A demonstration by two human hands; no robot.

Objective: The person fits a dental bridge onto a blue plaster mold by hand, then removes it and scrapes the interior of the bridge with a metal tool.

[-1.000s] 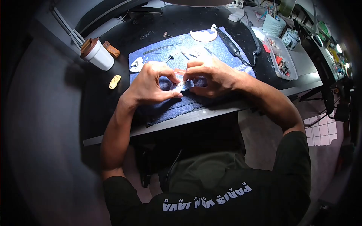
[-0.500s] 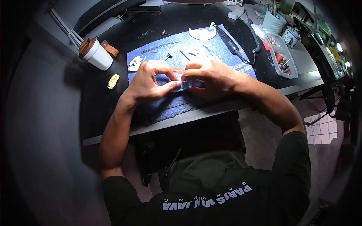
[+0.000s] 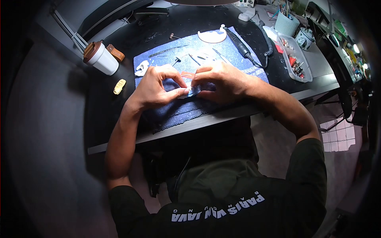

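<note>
Over the front part of a blue cloth, my left hand pinches the left side of a small, pale bluish, partly see-through piece. From the other side my right hand grips the same piece with bent fingers. Much of it is hidden by the fingers, and I cannot tell what it is. A reddish piece lies just behind, between the hands. Slim metal tools rest on the cloth beyond the fingers.
A rotary handpiece with its cord and a white curved piece lie at the cloth's back. At left stand a white cup and a yellowish cast. A clear tray of small parts is at right.
The fingertips of my left hand have shifted slightly, and the bluish piece between the hands shows at a slightly different angle. Both hands keep nearly the same place.
</note>
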